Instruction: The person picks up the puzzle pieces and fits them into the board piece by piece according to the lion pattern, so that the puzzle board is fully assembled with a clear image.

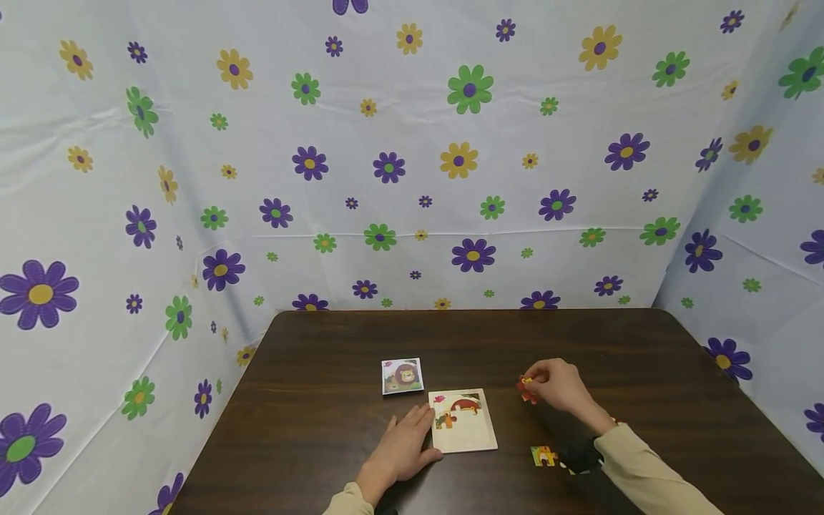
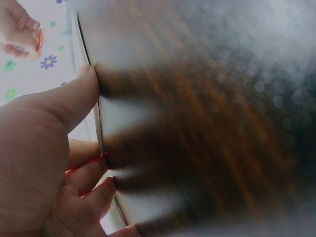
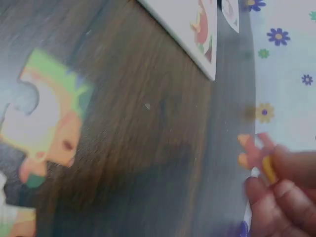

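Pinching jigsaw piece (image 1: 525, 392), likely mane, in right hand (image 1: 560, 385), two o'clock of puzzle tray (image 1: 470, 435), touching its nine-o'clock side with straight-fingered left hand (image 1: 403, 445).

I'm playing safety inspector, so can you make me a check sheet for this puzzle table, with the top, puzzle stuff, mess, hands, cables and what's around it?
Surface: dark brown table, wood-grain look.
Puzzle things: board partly filled, bare across its lower part; lion picture lying beyond it to the left; loose piece on the table to the board's right, with more beside it, partly hidden by the right arm.
Clutter: nothing seen.
Left hand: touches the board's left edge.
Right hand: pinches a red piece above the table.
Cables: nothing seen.
Surroundings: white cloth with purple, green and yellow flowers, behind and at both sides.
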A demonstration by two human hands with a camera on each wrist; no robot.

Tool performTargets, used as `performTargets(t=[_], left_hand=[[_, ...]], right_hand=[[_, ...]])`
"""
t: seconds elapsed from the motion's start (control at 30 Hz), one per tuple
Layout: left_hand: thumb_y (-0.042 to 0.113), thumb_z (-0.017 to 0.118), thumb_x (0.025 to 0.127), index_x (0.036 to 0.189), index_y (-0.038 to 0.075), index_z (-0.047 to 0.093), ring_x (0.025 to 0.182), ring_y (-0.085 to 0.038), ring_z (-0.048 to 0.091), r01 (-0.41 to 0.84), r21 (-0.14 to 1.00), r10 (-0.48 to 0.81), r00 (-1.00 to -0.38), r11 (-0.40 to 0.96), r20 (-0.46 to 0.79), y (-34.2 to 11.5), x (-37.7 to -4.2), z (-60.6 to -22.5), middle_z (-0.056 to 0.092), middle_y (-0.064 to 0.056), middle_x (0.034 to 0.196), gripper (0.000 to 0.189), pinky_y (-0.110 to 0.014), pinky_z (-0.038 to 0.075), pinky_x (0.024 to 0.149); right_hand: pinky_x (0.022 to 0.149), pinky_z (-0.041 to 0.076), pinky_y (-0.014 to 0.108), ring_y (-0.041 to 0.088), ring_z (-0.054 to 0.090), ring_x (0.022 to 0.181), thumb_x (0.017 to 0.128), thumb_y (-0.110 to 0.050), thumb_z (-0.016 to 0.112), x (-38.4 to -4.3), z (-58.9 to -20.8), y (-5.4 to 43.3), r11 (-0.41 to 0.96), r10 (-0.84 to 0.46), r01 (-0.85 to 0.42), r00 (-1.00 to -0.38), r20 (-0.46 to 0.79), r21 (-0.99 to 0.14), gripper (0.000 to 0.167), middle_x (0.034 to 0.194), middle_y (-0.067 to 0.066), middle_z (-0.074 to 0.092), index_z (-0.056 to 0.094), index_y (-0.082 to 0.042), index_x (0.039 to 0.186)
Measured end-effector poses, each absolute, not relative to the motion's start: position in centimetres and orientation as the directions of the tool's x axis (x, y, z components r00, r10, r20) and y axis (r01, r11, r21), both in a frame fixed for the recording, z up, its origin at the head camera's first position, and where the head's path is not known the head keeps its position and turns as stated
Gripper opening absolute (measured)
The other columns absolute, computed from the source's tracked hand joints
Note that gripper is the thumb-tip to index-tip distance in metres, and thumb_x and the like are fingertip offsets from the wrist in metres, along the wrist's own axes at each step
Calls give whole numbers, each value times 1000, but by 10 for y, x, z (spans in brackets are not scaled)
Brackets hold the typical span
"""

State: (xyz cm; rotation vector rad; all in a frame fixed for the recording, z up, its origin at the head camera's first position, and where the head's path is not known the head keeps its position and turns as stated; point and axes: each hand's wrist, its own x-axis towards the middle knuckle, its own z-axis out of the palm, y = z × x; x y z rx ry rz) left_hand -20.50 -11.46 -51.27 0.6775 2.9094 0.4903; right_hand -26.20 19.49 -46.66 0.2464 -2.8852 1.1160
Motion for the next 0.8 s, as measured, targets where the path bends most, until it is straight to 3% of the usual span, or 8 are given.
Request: performTargets(t=[0.37, 0.63, 0.8], left_hand=[[44, 68, 86, 141, 5, 46, 135, -30, 40, 413, 327, 448, -894, 850, -35, -114, -205, -511, 44, -11, 146, 71, -61, 35, 100], [45, 68, 85, 141, 6, 47, 134, -30, 40, 409, 317, 445, -894, 856, -49, -113, -203, -510, 45, -11, 146, 71, -60, 35, 100], [45, 67, 86, 142, 6, 46, 135, -30, 39, 403, 324, 441, -896, 856, -49, -113, -204, -510, 44, -11, 147, 71, -60, 35, 100]], right_hand=[[56, 56, 33, 16, 67, 61, 81, -3, 74, -269, -469, 157, 575, -168, -155, -983, 70, -804, 9, 74, 6, 70, 71, 1, 88], [56, 56, 34, 18, 66, 61, 79, -4, 76, -259, -491, 128, 510, -183, -115, -983, 23, -853, 12, 72, 5, 69, 70, 1, 88], [49, 52, 29, 14, 63, 57, 76, -5, 79, -252, -505, 109, 508, -206, -111, -978, 4, -854, 14, 68, 1, 66, 68, -1, 84]])
